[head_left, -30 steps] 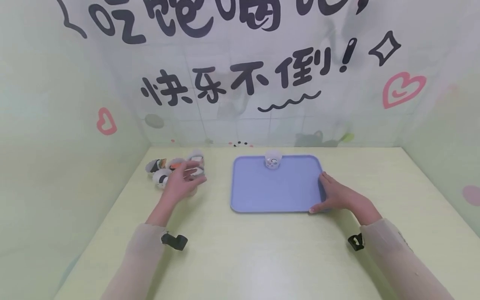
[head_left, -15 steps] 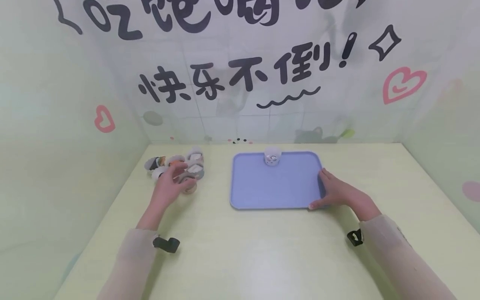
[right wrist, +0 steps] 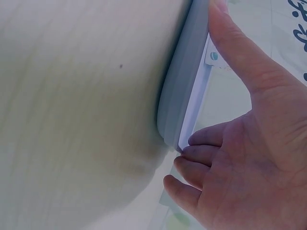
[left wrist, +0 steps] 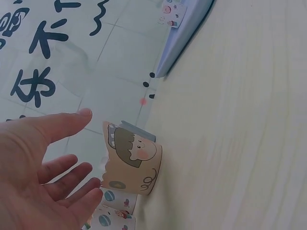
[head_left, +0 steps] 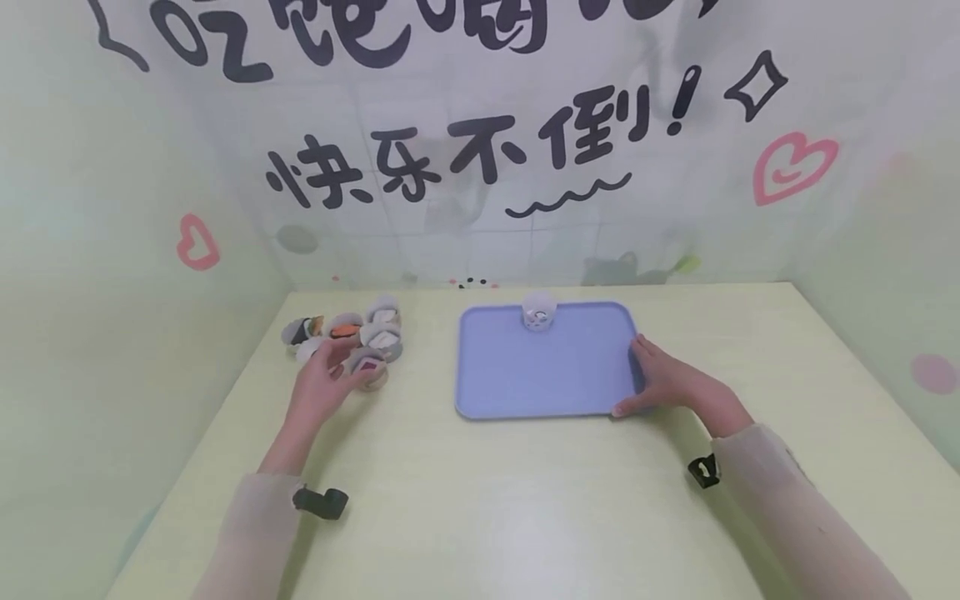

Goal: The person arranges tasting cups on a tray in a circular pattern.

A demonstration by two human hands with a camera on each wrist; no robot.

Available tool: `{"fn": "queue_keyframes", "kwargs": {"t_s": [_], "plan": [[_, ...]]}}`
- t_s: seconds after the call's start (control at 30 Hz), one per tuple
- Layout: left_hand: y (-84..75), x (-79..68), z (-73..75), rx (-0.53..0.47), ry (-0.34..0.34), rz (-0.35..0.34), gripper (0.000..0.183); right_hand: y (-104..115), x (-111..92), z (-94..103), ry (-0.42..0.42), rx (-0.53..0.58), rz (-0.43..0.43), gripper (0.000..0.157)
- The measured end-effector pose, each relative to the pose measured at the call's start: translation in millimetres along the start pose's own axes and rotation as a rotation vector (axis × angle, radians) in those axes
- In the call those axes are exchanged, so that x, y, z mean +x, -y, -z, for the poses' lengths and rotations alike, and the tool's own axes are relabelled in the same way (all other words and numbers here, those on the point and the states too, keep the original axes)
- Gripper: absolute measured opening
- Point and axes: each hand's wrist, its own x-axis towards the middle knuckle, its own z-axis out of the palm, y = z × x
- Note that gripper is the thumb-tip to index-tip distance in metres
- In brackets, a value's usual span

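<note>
Near the group of small paper cups, my left hand (head_left: pixel 318 387) has thumb and fingers spread apart. Closest to it is a tan cup (left wrist: pixel 132 160) printed with a cartoon face; a dark red piece shows in its top in the head view. Its thumb overlaps this cup (head_left: pixel 377 378) there, while the left wrist view shows a gap between them. My right hand (head_left: pixel 671 385) rests at the right end of a blue tray (head_left: pixel 540 375), thumb at the front edge and loosely bent fingers along the right side. A small white printed cup (head_left: pixel 538 313) stands at the tray's back edge.
Behind the left hand are several more cups with sushi-like pieces: an orange-topped one (head_left: pixel 345 327), a dark-wrapped one (head_left: pixel 303 332) and a white-topped one (head_left: pixel 383 340). A lettered wall (head_left: pixel 450 242) closes off the table's (head_left: pixel 480 492) back edge.
My left hand has drawn back to the left and toward me, uncovering the tan cup and its neighbours. The right hand keeps its place on the tray. The head view has shifted slightly.
</note>
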Motion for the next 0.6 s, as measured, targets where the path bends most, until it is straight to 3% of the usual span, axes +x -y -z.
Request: {"fn": "queue_keyframes", "kwargs": {"t_s": [0.3, 0.6], "plan": [[7.8, 1.9, -3.7, 0.047, -0.031, -0.020, 0.072, -0.6, 1.4, 1.4, -0.004, 0.008, -0.021, 0.133], [11.5, 5.2, -7.7, -0.006, -0.004, -0.008, 0.079, -3.6, 0.5, -2.5, -0.004, 0.006, -0.032, 0.134]]}}
